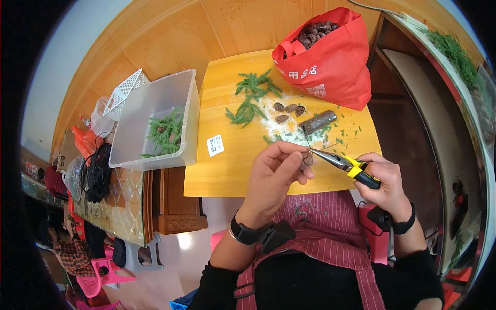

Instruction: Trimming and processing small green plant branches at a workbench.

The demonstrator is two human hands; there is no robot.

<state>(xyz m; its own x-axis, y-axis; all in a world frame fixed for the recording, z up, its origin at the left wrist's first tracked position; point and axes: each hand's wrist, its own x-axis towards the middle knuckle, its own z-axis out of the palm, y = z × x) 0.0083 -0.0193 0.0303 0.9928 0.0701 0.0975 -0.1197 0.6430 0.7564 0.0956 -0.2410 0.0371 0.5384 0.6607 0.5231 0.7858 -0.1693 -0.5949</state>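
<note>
My left hand (275,173) pinches a small brown pine cone (306,162) between thumb and fingers, in front of me over the table's near edge. In my right hand (387,182) are needle-nose pliers (338,161) with yellow and black handles, wrapped by the fingers. The pliers' tip meets a thin dark wire at the cone; whether the jaws are fully closed on it is too small to tell. Just beyond my hands lies a dark cylindrical roll (318,122), which looks like a wire bundle. Several loose pine cones (291,108) rest beside it on white powder.
Green fir sprigs (252,98) lie on the yellow table (227,175), near a white label card (215,145). A red bag (330,62) of pine cones stands at the back right. Left is a translucent bin (188,119) holding greenery. A shelf edge borders the right.
</note>
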